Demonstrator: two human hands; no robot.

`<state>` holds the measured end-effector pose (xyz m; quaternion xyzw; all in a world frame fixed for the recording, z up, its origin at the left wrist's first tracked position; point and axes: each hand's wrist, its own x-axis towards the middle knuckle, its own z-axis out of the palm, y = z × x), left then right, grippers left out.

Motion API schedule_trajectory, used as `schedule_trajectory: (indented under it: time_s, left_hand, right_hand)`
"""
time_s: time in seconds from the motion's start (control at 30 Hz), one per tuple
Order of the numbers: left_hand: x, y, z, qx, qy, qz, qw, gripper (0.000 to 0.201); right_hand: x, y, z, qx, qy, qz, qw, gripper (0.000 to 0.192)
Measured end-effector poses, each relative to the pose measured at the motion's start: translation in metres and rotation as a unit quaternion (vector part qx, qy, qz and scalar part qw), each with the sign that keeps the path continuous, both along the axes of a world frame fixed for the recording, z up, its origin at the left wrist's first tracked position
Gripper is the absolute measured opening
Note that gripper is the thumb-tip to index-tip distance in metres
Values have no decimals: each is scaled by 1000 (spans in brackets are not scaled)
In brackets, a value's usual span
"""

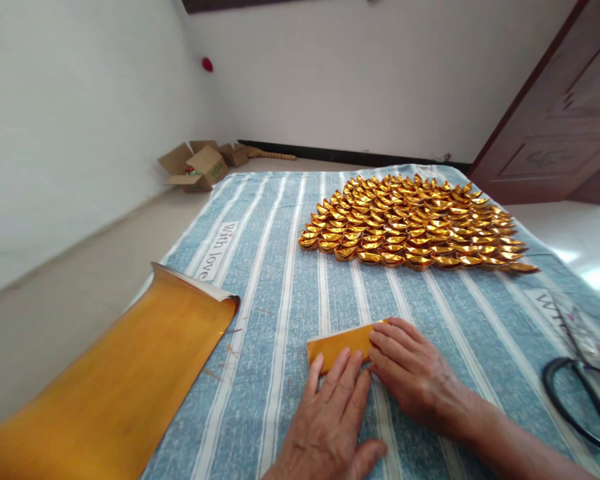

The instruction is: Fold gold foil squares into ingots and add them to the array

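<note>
A folded strip of gold foil paper (337, 348) with a pale far edge lies on the striped cloth in front of me. My left hand (330, 413) is open, its fingers stretched flat on the strip's near edge and its thumb out to the side. My right hand (415, 367) closes over the strip's right end, fingers together and slightly bent; its thumb is mostly hidden. To the left, a stack of large gold foil sheets (115, 373) hangs past the table's edge, its far end curling up to show a white underside.
Many folded gold paper ingots (410, 227) stand in tight rows at the far right of the striped tablecloth (260, 267). Black-handled scissors (580, 393) lie at the right edge. Open cardboard boxes (200, 168) sit on the floor; a brown door (545, 127) is at right.
</note>
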<state>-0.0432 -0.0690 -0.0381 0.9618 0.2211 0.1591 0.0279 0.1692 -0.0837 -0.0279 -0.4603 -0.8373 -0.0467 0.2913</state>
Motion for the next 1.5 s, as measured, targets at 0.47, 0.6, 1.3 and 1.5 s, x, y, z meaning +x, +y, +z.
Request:
schedule_trajectory:
  time_s: [0.47, 0.6, 1.3, 1.5]
  left_hand:
    - [1, 4, 7, -52, 3, -8, 999, 72]
    - [1, 4, 7, -61, -3, -5, 998, 73]
    - [2, 3, 9, -66, 16, 6, 998, 78]
    - [2, 3, 11, -65, 32, 3, 997, 80]
  right_hand:
    - [-2, -2, -4, 0, -3, -20, 1000, 26]
    - [-2, -2, -4, -2, -2, -21, 1000, 25]
    - [-3, -1, -6, 4, -8, -23, 1000, 26]
    - [-2, -2, -8, 8, -19, -22, 1000, 27]
